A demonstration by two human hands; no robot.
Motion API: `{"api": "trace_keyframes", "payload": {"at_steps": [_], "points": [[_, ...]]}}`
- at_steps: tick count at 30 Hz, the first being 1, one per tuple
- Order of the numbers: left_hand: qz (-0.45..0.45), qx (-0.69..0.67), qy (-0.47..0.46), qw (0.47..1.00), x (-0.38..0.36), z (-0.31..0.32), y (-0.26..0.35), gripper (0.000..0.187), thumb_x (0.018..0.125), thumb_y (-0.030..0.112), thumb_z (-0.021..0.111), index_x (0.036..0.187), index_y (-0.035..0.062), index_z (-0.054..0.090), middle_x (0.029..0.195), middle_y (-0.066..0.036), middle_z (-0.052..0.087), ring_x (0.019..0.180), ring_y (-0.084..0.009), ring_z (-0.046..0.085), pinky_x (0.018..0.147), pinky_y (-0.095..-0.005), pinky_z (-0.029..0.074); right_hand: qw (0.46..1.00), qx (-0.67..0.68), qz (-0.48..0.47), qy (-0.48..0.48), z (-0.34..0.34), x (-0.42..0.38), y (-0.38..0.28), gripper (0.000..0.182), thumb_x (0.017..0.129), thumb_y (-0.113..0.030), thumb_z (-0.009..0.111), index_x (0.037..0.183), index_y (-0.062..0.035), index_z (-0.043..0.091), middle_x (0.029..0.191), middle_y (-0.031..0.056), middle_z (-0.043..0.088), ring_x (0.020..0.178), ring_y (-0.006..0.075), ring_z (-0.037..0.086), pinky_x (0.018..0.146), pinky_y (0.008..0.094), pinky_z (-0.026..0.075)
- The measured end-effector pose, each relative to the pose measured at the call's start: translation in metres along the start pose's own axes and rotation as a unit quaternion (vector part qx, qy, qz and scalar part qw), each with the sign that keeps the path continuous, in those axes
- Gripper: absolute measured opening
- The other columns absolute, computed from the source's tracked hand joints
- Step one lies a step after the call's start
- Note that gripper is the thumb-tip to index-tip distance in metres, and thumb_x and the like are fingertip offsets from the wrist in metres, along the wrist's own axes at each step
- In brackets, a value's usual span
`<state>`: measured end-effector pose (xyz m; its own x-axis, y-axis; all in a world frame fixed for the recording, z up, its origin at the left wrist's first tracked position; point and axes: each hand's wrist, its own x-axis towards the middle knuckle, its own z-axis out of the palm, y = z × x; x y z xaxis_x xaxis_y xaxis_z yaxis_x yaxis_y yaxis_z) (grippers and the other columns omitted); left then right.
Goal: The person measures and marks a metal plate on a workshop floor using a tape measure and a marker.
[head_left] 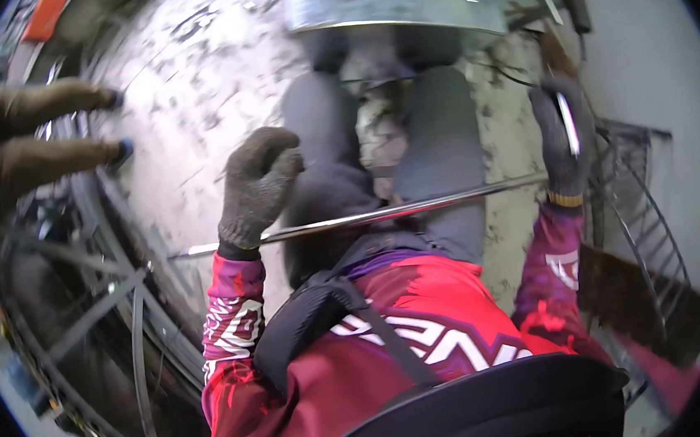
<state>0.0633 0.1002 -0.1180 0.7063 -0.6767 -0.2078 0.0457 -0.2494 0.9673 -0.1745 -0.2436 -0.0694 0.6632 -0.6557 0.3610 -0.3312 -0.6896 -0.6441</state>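
left hand (pixel 257 187), gloved, fingers clenched around a long metal rod (pixel 383 212), near its left end. right hand (pixel 564 140), also gloved, fingers closed on the rod's right end. rod lying roughly level across the lap, above the knees and a stained concrete floor (pixel 189 91). curved metal frames (pixel 118 322) on the floor at left, wire rack (pixel 639 193) at right, another person's legs (pixel 34 134) at upper left.

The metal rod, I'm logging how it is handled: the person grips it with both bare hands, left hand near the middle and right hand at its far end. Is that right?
Not quite. The head view shows both hands gloved, not bare. The left hand is closed on the metal rod near its middle, and the right hand is at its far end.
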Motion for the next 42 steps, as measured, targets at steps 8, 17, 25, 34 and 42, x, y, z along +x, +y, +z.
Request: {"api": "trace_keyframes", "payload": {"at_steps": [8, 17, 25, 34, 42], "points": [[0.145, 0.229, 0.07, 0.96, -0.09, -0.039, -0.003, 0.028, 0.085, -0.003, 0.068, 0.112, 0.0028, 0.069, 0.093, -0.01, 0.068, 0.083, -0.021, 0.067, 0.076, -0.0338, 0.055, 0.985, -0.082, -0.041, -0.148, 0.019, -0.111, 0.005, 0.028, 0.088, -0.015, 0.078, 0.111, -0.0024, 0.069, 0.101, 0.0149, 0.07, 0.093, 0.0306, 0.068, 0.084, 0.0408, 0.053], [0.009, 0.489, 0.037, 0.872, -0.145, -0.103, -0.043, 0.042, 0.084, 0.01, 0.071, 0.125, 0.0015, 0.069, 0.113, -0.018, 0.072, 0.094, -0.0316, 0.068, 0.087, -0.0429, 0.054, 0.983, -0.149, -0.04, -0.096, -0.005, -0.123, 0.039, 0.04, 0.083, -0.046, 0.075, 0.106, -0.0123, 0.075, 0.099, 0.0115, 0.073, 0.102, 0.0341, 0.067, 0.11, 0.0563, 0.038], [-0.171, 0.383, 0.191, 0.887, -0.15, -0.222, -0.124, 0.038, 0.108, 0.03, 0.054, 0.117, -0.0037, 0.07, 0.105, -0.015, 0.073, 0.097, -0.0232, 0.067, 0.089, -0.0374, 0.051, 0.959, -0.204, -0.045, -0.19, 0.026, -0.153, 0.027, 0.059, 0.08, -0.064, 0.073, 0.117, -0.0174, 0.075, 0.111, 0.0125, 0.07, 0.114, 0.0331, 0.063, 0.123, 0.0665, 0.017], [-0.054, 0.281, 0.302, 0.909, -0.14, -0.166, -0.116, 0.037, 0.105, 0.02, 0.054, 0.13, -0.0053, 0.065, 0.121, -0.021, 0.072, 0.108, -0.0303, 0.067, 0.1, -0.0388, 0.05, 0.962, -0.161, -0.1, -0.196, -0.042, -0.154, 0.057, 0.034, 0.078, -0.043, 0.075, 0.1, -0.0169, 0.071, 0.089, 0.0048, 0.07, 0.088, 0.0272, 0.067, 0.091, 0.0473, 0.044], [0.074, 0.466, 0.264, 0.841, -0.018, -0.135, -0.123, 0.031, 0.088, 0.025, 0.077, 0.115, 0.0108, 0.07, 0.108, -0.019, 0.073, 0.103, -0.0396, 0.069, 0.088, -0.0467, 0.055, 0.945, -0.038, -0.012, -0.324, -0.072, -0.128, -0.045, 0.026, 0.086, -0.011, 0.077, 0.106, -0.0044, 0.062, 0.1, 0.017, 0.066, 0.09, 0.0379, 0.067, 0.085, 0.0461, 0.052]]}}
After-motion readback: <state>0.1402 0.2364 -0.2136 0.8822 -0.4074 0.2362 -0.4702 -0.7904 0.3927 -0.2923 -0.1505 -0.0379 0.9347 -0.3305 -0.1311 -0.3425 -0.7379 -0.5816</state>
